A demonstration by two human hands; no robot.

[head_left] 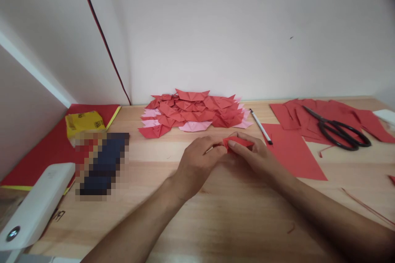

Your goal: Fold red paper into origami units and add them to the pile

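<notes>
Both of my hands meet over the wooden table (185,222), holding one small piece of folded red paper (239,141). My left hand (200,160) pinches its left end between thumb and fingers. From the other side, my right hand (254,152) grips it, thumb on the near face and fingers behind. The fingers hide much of the fold. Just beyond my hands lies a pile of folded red and pink paper pieces (191,111) with pointed ends, stacked in overlapping rows against the wall.
At right are a white pen (261,126), a red paper sheet (296,152), cut red pieces (311,109) and black-handled scissors (339,129). Left are a yellow packet (84,123) on red sheets (40,152), a blurred dark object (103,164) and a white device (37,205).
</notes>
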